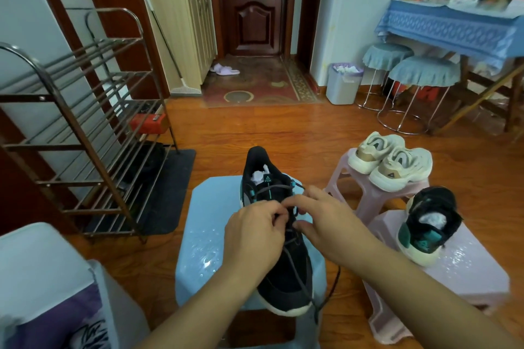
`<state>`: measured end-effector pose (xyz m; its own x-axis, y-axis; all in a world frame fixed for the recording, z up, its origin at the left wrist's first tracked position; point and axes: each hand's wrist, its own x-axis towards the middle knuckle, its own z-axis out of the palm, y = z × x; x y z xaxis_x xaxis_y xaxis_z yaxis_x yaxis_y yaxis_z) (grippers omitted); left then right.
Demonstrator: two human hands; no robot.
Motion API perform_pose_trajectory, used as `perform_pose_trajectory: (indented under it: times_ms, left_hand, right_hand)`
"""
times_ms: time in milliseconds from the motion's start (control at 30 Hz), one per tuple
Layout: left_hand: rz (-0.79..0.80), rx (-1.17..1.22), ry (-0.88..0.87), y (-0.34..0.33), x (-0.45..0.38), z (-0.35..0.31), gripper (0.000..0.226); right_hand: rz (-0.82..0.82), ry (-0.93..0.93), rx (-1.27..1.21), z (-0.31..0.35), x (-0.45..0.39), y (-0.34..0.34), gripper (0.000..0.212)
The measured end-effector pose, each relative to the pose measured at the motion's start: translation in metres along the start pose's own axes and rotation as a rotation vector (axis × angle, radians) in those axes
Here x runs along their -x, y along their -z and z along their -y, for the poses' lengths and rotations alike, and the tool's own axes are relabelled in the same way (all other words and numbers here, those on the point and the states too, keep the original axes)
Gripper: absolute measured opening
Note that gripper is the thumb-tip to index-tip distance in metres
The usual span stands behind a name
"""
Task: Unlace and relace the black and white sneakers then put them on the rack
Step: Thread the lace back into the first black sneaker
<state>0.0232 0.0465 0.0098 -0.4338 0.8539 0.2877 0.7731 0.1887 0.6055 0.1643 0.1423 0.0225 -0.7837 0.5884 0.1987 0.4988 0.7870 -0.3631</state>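
A black sneaker with a white sole lies on a light blue plastic stool, toe toward me, white paper stuffed in its opening. My left hand and my right hand meet over its middle eyelets, and the fingers of both pinch its dark lace. One loose lace end hangs off the stool's front right. The second black sneaker stands on a pink stool at the right, heel toward me. The metal shoe rack stands at the left, its bars bare.
A pair of cream sneakers sits on another pink stool behind the black one. A dark mat lies under the rack. A bin, two covered stools and a blue-clothed table stand at the back right.
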Motion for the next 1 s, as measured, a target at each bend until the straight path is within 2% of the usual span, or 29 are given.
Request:
perform_pose_trajectory:
  times_ms: [100,200,333,400,433,467,500,567,633,667,700,767,833,900,933,967,1000]
  left_hand:
    - [-0.073,0.118,0.070,0.020,0.001,0.005,0.010]
    - [-0.275,0.400,0.298,0.067,-0.010,0.021,0.015]
    - [-0.764,1.292,0.694,0.131,-0.023,0.091,0.017]
    - [-0.815,1.657,0.757,0.142,-0.020,0.119,0.022]
    - [-0.748,1.736,0.765,0.140,-0.019,0.121,0.025]
    - [-0.633,1.715,0.758,0.135,-0.018,0.114,0.024]
    - [-0.484,1.596,0.714,0.128,-0.016,0.098,0.020]
    - [-0.231,1.234,0.546,0.113,-0.010,0.059,0.012]
    - [-0.035,1.000,0.331,0.102,0.000,0.021,0.011]
    - [0.031,0.909,0.224,0.097,0.006,0.008,0.012]
    - [0.049,0.819,0.142,0.092,0.011,-0.001,0.014]
    - [0.000,0.796,0.073,0.083,0.016,-0.010,0.015]
    - [-0.027,1.135,0.183,0.084,0.012,-0.014,0.017]
    - [-0.007,1.465,0.324,0.091,0.003,-0.011,0.015]
    - [-0.016,1.447,0.378,0.094,-0.002,-0.005,0.014]
    - [-0.018,1.282,0.417,0.093,-0.006,0.004,0.015]
    - [-0.003,0.992,0.428,0.086,-0.010,0.015,0.016]
  right_hand:
    - [0.022,-0.010,0.043,-0.003,0.000,0.003,0.041]
    - [0.048,0.002,0.034,-0.008,0.002,0.002,0.043]
    - [0.047,-0.038,-0.068,-0.009,0.002,-0.001,0.042]
    - [0.054,-0.052,-0.080,-0.008,0.001,0.000,0.041]
    - [0.056,-0.058,-0.093,-0.007,0.002,0.000,0.040]
    - [0.040,-0.059,-0.101,-0.005,0.002,0.001,0.037]
    - [-0.008,-0.051,-0.092,-0.003,0.002,0.001,0.032]
    - [-0.148,-0.040,-0.120,0.004,0.000,0.005,0.023]
    - [-0.161,-0.076,-0.416,0.022,-0.001,0.014,0.024]
    - [-0.081,-0.091,-0.640,0.032,0.000,0.020,0.030]
    - [0.011,-0.093,-0.829,0.042,0.001,0.026,0.036]
    - [0.103,-0.068,-0.967,0.056,0.003,0.033,0.043]
    - [0.034,-0.093,-0.934,0.056,0.002,0.028,0.038]
    - [-0.132,-0.175,-0.721,0.040,-0.004,0.019,0.024]
    - [-0.170,-0.201,-0.584,0.030,-0.006,0.015,0.020]
    - [-0.169,-0.192,-0.468,0.021,-0.007,0.012,0.019]
    - [-0.156,-0.150,-0.380,0.014,-0.008,0.010,0.022]
